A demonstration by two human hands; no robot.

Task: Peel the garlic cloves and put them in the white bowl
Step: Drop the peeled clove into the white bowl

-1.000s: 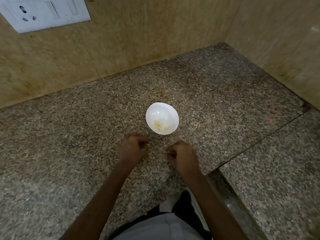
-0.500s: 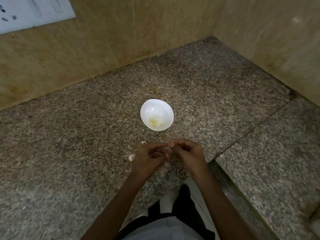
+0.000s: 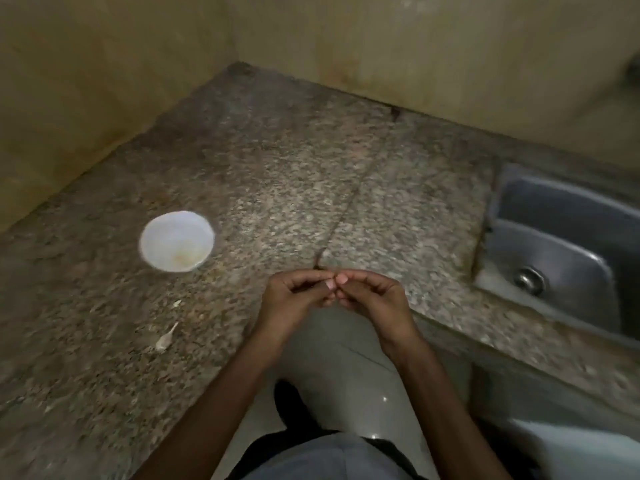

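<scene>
Speckled brown granite counter (image 3: 284, 188) ran into a corner of tan stone walls (image 3: 104, 64); surface matte, hard, littered with bits. A stainless steel sink (image 3: 540, 216) was sunk in at right. The round white bowl (image 3: 173, 233) stood well left of the hands, a few yellowish pieces blurred at its bottom. Left hand (image 3: 294, 299) and right hand (image 3: 374, 299) met over the counter edge, fingers curled, fingertips (image 3: 341, 279) pinched together on something tiny — judged a garlic clove, hidden by the fingers. Likely light, firm, slippery once bare; papery skin best nipped at the tip. A pale stemmed garlic scrap (image 3: 166, 337) lay on the counter below the bowl.
</scene>
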